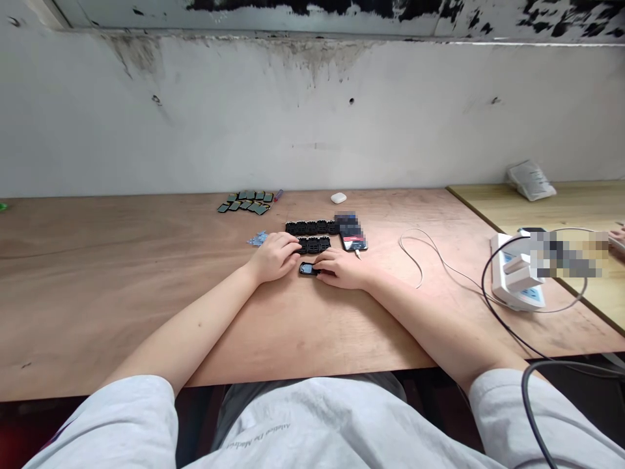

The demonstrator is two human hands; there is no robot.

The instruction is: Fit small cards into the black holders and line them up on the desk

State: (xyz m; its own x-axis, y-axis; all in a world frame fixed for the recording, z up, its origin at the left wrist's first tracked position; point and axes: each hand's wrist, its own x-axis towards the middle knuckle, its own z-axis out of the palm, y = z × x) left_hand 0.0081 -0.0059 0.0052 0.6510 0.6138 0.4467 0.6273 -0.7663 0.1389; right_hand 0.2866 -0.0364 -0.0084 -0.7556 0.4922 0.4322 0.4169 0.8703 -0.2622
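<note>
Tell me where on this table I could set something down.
The brown table is mostly bare left of the left arm, and bare between the phone, the wall and the white cable. It is crowded around the left hand and right hand, with black parts and blue pieces close by, and at the power strip.

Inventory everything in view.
Wall: one, white, back
Tables: two, brownish, adjoining
Flat pieces: about ten, grey, back left
Tool: one, red and blue, beside them
Case: one, white, back
Part rows: two, black, centre
Phone: one, dark, beside rows
Small pieces: several, blue, centre left
Device: one, black and blue, centre
Power strip: one, white, right
Cables: several, black, white, right
Packet: one, white, right
Another person's hand: one, bare, right edge
Shirt: one, white, front
Left hand: one, bare, at rows
Right hand: one, bare, on device
</note>
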